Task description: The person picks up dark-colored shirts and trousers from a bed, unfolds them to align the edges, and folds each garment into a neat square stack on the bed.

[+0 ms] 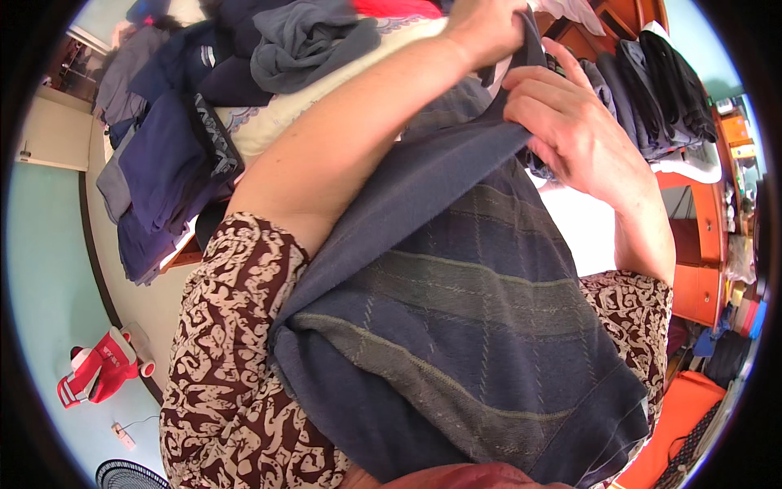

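Note:
A dark blue knit garment [489, 293] with grey bands and dashed lines hangs in front of my body, its lower part partly turned over. At the top centre, my left hand [495, 30] grips a narrow dark edge of it. My right hand [568, 116], a little lower and to the right, pinches the garment's edge between thumb and fingers, its index finger raised. My left forearm crosses above the cloth. Patterned brown and cream sleeves cover both upper arms.
Folded navy clothes [165, 159] and a crumpled grey garment [311, 43] lie on a bed with a cream sheet [256, 122]. Folded dark trousers [666, 91] are stacked at the right, near a wooden cabinet [702, 287]. A fan [131, 475] stands at lower left.

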`<state>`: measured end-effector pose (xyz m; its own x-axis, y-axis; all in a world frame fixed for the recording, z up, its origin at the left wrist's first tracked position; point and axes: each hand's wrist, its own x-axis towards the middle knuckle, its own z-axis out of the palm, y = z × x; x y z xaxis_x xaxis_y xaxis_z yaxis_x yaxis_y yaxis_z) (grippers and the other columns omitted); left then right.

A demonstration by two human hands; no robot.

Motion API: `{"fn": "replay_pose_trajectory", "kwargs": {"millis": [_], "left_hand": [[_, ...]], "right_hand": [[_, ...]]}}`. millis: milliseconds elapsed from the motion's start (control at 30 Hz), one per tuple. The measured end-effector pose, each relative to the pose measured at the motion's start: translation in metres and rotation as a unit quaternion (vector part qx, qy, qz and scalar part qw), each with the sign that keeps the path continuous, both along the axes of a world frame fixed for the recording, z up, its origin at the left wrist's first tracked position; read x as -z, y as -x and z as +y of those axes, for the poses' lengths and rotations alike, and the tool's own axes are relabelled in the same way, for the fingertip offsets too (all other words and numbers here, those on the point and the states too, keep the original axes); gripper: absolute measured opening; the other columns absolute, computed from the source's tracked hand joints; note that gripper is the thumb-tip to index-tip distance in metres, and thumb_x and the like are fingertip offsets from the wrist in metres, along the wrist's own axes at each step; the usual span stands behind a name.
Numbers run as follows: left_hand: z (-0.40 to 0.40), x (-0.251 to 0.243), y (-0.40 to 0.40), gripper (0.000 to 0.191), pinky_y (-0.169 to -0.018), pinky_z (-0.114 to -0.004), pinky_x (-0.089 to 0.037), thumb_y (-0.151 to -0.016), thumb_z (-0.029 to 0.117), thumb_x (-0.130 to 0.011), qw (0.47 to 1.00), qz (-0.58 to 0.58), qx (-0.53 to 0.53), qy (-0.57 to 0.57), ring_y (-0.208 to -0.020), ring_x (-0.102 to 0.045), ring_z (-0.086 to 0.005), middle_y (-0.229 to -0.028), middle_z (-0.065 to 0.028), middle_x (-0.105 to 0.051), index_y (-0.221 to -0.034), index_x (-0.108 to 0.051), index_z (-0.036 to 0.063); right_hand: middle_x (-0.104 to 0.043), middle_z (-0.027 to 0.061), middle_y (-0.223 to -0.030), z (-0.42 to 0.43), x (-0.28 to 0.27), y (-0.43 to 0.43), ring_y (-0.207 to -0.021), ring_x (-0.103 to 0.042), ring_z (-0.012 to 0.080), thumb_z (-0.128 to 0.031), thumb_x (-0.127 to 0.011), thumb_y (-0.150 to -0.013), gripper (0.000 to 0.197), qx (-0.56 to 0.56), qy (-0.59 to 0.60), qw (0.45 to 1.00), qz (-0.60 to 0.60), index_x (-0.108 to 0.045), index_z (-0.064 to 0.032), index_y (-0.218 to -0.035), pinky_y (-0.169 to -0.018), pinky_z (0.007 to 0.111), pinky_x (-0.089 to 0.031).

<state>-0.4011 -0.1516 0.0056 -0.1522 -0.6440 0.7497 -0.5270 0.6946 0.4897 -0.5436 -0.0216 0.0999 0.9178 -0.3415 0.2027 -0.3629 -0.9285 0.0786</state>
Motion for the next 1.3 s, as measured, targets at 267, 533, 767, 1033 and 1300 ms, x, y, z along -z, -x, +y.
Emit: {"fn": "replay_pose_trajectory", "kwargs": {"millis": [267,533,767,1033,1300], "left_hand": [[0.127,-0.053,-0.109,0.026,-0.082,-0.044,-0.048,-0.077,0.001,-0.062,0.95,-0.24,0.132,0.149,-0.086,-0.061,-0.0346,-0.094,-0.0132,-0.064,-0.102,-0.063,0.0055],[0.211,-0.047,-0.148,0.037,-0.086,-0.043,-0.051,-0.073,-0.004,-0.065,0.968,-0.171,0.173,-0.063,-0.085,-0.064,-0.0328,-0.091,-0.0134,-0.065,-0.11,-0.061,0.0007],[0.231,-0.056,-0.156,0.037,-0.074,-0.041,-0.05,-0.08,0.015,-0.073,0.92,-0.121,0.294,-0.229,-0.074,-0.063,-0.0324,-0.081,-0.0135,-0.064,-0.109,-0.063,-0.0039],[0.249,-0.069,-0.162,0.072,-0.082,-0.039,-0.05,-0.068,0.036,-0.081,0.901,-0.201,0.272,-0.273,-0.098,-0.061,-0.0354,-0.114,-0.0202,-0.058,-0.12,-0.055,-0.005],[0.249,-0.099,-0.175,0.047,-0.073,-0.04,-0.051,-0.061,-0.006,-0.058,0.883,-0.322,0.143,-0.311,-0.081,-0.065,-0.0357,-0.092,-0.0186,-0.064,-0.108,-0.06,-0.0001]], "right_hand": [[-0.057,0.0182,-0.108,0.029,-0.017,0.029,-0.112,-0.053,0.0428,-0.046,-0.061,-0.082,0.051,-0.051,-0.012,0.996,-0.071,-0.05,-0.0002,-0.062,-0.105,0.062,-0.025],[-0.062,0.0211,-0.096,0.02,0.0,0.022,-0.095,-0.064,0.0364,-0.042,-0.072,-0.072,0.049,-0.131,-0.237,0.956,-0.109,-0.045,-0.0015,-0.061,-0.096,0.058,-0.041],[-0.063,0.0153,-0.083,0.02,0.002,0.012,-0.076,-0.066,0.033,-0.027,-0.085,-0.067,0.042,-0.266,-0.38,0.868,-0.18,-0.051,-0.0048,-0.077,-0.077,0.051,-0.051],[-0.055,0.0226,-0.126,0.018,0.016,0.019,-0.12,-0.054,0.0358,-0.014,-0.077,-0.07,0.06,-0.11,-0.408,0.905,-0.05,-0.054,0.0017,-0.123,-0.103,0.051,-0.039],[-0.065,0.0218,-0.109,0.018,0.001,-0.005,-0.113,-0.06,0.0371,-0.034,-0.07,-0.078,0.045,-0.128,-0.274,0.951,-0.06,-0.066,0.0008,-0.105,-0.105,0.054,-0.036]]}}
